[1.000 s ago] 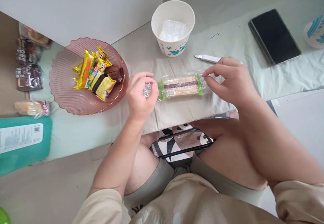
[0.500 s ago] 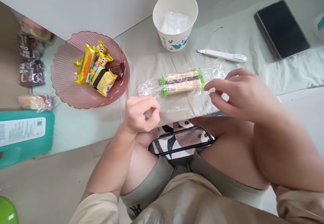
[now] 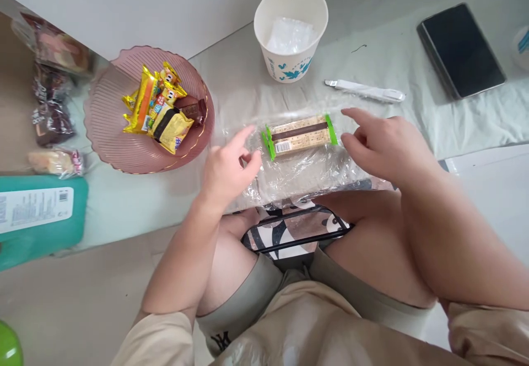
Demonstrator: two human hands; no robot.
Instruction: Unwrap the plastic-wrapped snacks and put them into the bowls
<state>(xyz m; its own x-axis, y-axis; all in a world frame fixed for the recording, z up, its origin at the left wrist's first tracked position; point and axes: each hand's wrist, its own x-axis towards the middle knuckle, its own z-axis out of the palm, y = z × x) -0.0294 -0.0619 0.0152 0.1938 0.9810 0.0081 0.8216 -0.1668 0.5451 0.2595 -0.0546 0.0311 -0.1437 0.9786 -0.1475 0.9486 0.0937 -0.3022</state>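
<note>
Crinkled clear film (image 3: 308,172), earlier bunched, now being spread about flat, green-ended bar (image 3: 303,133) near front edge of tabletop (image 3: 231,93); left hand (image 3: 229,167), right hand (image 3: 386,143) being held alongside, thumbs and forefingers parted, nothing visibly gripped.

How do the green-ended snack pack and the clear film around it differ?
Color: the snack pack is beige with a dark stripe; the clear film is see-through.
Shape: the snack pack is a compact bar; the clear film is a crinkled sheet.
Size: the clear film spreads wider than the snack pack.
Shared: both show between the hands.
</note>
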